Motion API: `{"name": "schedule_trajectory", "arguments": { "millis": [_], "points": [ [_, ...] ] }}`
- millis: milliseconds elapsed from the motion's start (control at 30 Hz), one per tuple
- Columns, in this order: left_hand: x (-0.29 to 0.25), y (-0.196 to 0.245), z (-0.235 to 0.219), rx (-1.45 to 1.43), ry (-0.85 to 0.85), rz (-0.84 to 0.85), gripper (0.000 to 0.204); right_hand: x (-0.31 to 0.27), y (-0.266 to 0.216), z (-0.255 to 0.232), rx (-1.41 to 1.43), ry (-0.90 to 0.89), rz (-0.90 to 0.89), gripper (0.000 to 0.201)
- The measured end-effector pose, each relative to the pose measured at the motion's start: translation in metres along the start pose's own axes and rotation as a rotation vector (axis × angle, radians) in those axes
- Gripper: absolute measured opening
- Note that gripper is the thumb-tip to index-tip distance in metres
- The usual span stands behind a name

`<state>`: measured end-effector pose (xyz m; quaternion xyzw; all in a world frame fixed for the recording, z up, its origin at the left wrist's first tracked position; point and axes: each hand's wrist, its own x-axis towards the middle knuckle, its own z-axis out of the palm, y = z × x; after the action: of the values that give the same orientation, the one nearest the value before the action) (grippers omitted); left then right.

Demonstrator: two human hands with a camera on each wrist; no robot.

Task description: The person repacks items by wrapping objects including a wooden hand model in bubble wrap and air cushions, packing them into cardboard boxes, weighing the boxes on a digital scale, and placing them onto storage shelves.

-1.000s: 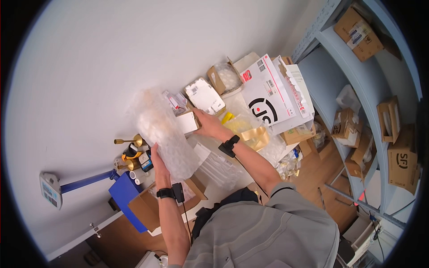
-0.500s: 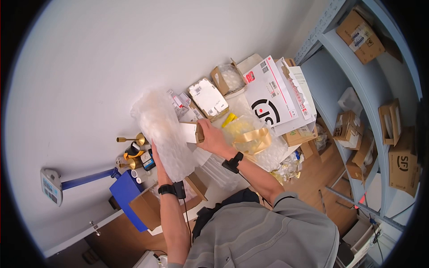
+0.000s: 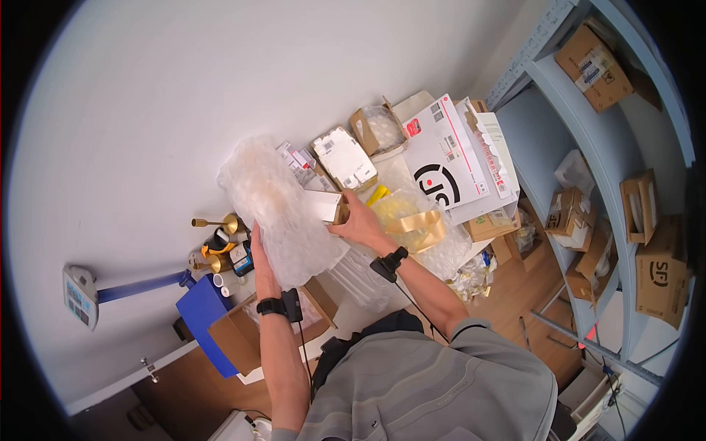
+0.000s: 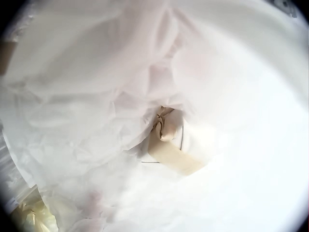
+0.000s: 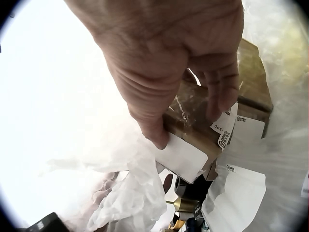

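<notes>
Bubble wrap (image 3: 276, 209) spreads wider, right fingers (image 3: 359, 223) clamped on box (image 3: 322, 206), left fingers (image 3: 262, 257) unclear.

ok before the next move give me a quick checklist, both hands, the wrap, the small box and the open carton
1. Right hand on the small box: ok, thumb and fingers grip it.
2. Left hand at the bubble wrap: ok, it lies against the side.
3. Left fingers firmly around the wrap: cannot tell, mostly hidden.
4. Open carton top uncovered: ok.
5. Carton empty: not ok, pale material lies inside.
</notes>
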<state>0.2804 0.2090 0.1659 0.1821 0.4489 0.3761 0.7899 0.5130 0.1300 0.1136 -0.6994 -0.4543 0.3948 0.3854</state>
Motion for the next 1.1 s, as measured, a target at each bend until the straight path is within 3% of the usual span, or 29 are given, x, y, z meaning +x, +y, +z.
{"name": "schedule_trajectory", "arguments": {
  "millis": [167, 267, 333, 400, 567, 633, 767, 900, 1033, 1100],
  "points": [
    [0.012, 0.001, -0.027, 0.027, -0.017, -0.026, 0.061, -0.009, -0.009, 0.004, -0.105, 0.079, -0.119, 0.085],
    [0.001, 0.006, -0.024, 0.114, -0.019, 0.03, 0.056, -0.015, -0.009, 0.005, -0.13, 0.099, -0.155, 0.086],
    [-0.021, 0.016, -0.008, 0.169, 0.071, 0.175, 0.056, -0.015, -0.003, 0.004, -0.086, 0.097, -0.164, 0.087],
    [-0.025, 0.02, -0.014, 0.199, 0.118, 0.245, 0.058, -0.014, 0.008, 0.004, -0.101, 0.231, -0.116, 0.091],
    [-0.029, 0.03, -0.039, 0.266, 0.148, 0.375, 0.059, -0.007, 0.01, -0.027, -0.052, 0.243, -0.003, 0.093],
    [-0.033, 0.032, -0.045, 0.301, 0.154, 0.439, 0.059, 0.001, 0.014, -0.035, 0.032, 0.477, 0.01, 0.092],
    [-0.041, 0.031, -0.062, 0.247, 0.107, 0.463, 0.057, 0.035, 0.019, -0.049, 0.021, 0.611, -0.043, 0.088],
    [-0.056, 0.029, -0.07, 0.293, 0.153, 0.502, 0.054, 0.067, 0.04, -0.045, -0.135, 0.533, -0.055, 0.087],
    [-0.085, 0.024, -0.062, 0.249, 0.18, 0.597, 0.053, 0.06, 0.025, -0.042, -0.044, 0.415, 0.002, 0.091],
    [-0.099, 0.026, -0.056, 0.197, 0.177, 0.582, 0.054, 0.058, 0.022, -0.035, -0.242, 0.569, -0.016, 0.096]
  ]
}}
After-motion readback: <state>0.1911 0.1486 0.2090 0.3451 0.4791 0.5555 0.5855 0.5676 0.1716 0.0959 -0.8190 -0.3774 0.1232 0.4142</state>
